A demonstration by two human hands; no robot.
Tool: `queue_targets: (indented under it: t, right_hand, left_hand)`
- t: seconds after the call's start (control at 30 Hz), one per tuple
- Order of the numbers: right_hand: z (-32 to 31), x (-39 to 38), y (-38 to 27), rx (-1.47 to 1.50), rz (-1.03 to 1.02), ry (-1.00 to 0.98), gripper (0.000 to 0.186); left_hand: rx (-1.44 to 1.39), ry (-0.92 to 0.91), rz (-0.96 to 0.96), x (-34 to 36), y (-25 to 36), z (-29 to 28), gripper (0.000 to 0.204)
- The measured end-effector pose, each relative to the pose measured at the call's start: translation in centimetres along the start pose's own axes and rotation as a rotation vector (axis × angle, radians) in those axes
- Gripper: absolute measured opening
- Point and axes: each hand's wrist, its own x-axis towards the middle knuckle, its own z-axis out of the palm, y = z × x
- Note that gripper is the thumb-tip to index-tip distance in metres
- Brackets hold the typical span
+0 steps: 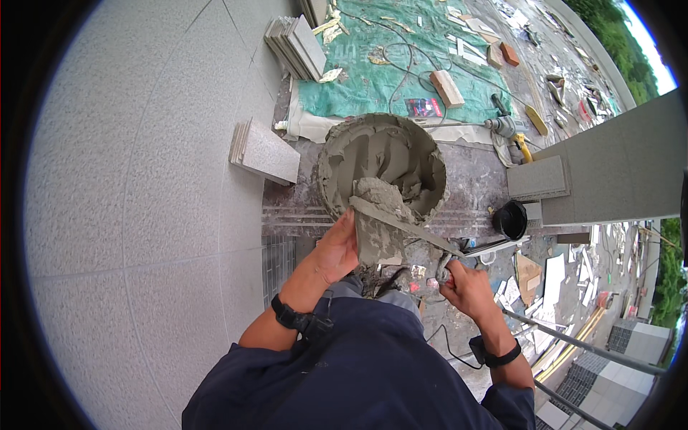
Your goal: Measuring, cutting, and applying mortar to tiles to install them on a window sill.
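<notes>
My left hand (338, 251) grips the left edge of a narrow tile (378, 247) smeared with grey mortar. A thick heap of mortar (385, 195) sits on its far end. My right hand (467, 288) is closed round the handle of a trowel (412, 228). The trowel's long, mortar-coated blade lies slantwise across the tile, its tip near my left fingers. Just beyond, a round bucket (327, 179) holds wet grey mortar with scooped hollows. The tile and trowel cover part of its near rim.
Stacked tiles (271, 154) lean on the tiled wall (172, 158) at left, with another stack (295, 49) farther off. Right of the bucket are a small black bucket (510, 220), a power drill (509, 129) and a pillar (609, 161). A green sheet (344, 86) with cable and brick lies beyond.
</notes>
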Motion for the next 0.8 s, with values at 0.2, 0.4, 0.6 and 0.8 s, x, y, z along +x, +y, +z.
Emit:
queue_targets:
  t: [0.2, 0.4, 0.6, 0.8]
  right_hand:
    - [0.3, 0.6, -0.1, -0.018, -0.028, 0.045, 0.024]
    - [0.4, 1.4, -0.3, -0.047, 0.005, 0.066, 0.027]
    - [0.1, 2.5, -1.1, -0.072, 0.060, 0.056, 0.030]
    - [-1.5, 3.3, -1.5, 0.025, 0.273, -0.017, 0.030]
  left_hand:
    - [0.042, -0.032, 0.016, -0.1, 0.2, 0.4, 0.064]
    - [0.034, -0.046, 0.032, 0.4, 0.0, 0.7, 0.067]
    - [0.032, -0.029, 0.067, 0.6, -0.5, -0.2, 0.064]
    - [0.016, -0.210, 0.047, 0.6, 0.2, -0.5, 0.072]
